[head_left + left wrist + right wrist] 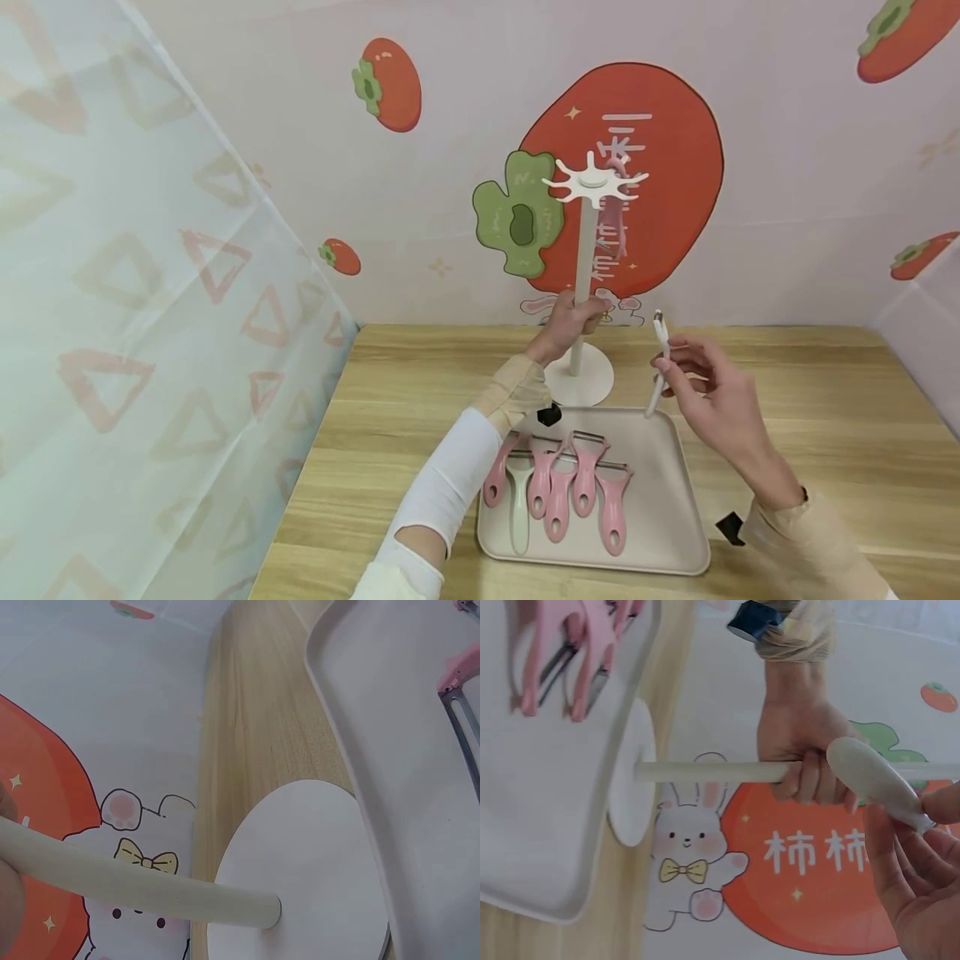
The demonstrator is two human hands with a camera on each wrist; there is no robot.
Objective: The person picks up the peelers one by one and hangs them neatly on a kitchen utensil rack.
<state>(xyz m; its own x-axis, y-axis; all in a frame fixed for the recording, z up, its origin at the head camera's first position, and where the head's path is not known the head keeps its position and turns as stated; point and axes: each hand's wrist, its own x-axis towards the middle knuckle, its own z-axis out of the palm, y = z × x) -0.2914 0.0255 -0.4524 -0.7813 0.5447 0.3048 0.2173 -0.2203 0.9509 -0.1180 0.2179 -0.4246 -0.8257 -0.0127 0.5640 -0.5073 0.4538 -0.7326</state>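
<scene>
With my left fingers [808, 780] gripping the stand [585, 250], I'm pinching a likely light, stiff peeler [877, 781] in my right fingers [889, 859], its handle [855, 761] seeming surest.

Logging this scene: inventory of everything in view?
table: 1, wood-toned, foreground
tray: 1, beige, on the table
stand: 1, white, behind the tray
pink peelers: 5, pink, on the tray
green peeler: 1, pale green, tray's left side
hanging peeler: 1, pink, on the stand
held peeler: 1, pale, in right hand
printed backdrop: 1, pale, red and green, behind the table
dark blocks: 2, black, by the sleeves
sleeves: 2, pale, one per arm
right hand: 1, pinching the held peeler
left hand: 1, gripping the stand
</scene>
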